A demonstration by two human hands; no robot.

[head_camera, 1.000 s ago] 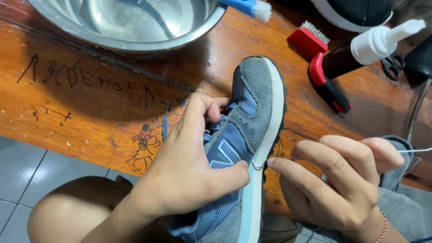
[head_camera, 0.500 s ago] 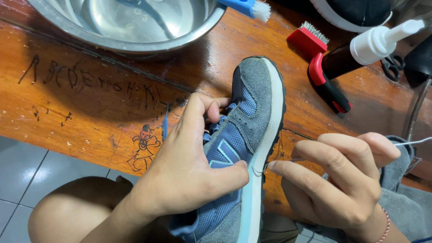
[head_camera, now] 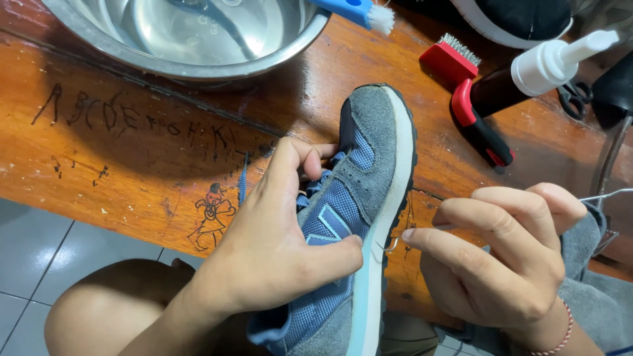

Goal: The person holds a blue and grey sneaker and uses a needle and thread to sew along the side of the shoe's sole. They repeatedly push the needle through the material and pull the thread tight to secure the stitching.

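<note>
Wooden bench [head_camera: 132, 171], orange-brown, scratched with letters and a small doodle, carries everything. Steel bowl [head_camera: 191, 39] sits at the far edge, water inside. Blue-grey sneaker [head_camera: 359, 217] lies sole-edge up, long axis running from the near edge away toward the bowl, toe far.

Left hand [head_camera: 277, 244] wraps the upper from the left side, fingers closed around it, thumb pressed on the side panel, forefinger curled into the lace area. Right hand [head_camera: 508, 264] sits just right of the sole, fingers pinched shut on a thin thread [head_camera: 603, 196] that trails off right; a fine needle [head_camera: 390, 245] seems to enter the sole edge, too small to confirm. Left hand nearer, touching; right just beside.

Red brush [head_camera: 465, 92], white-capped bottle [head_camera: 547, 62] lie beyond, well apart.
</note>
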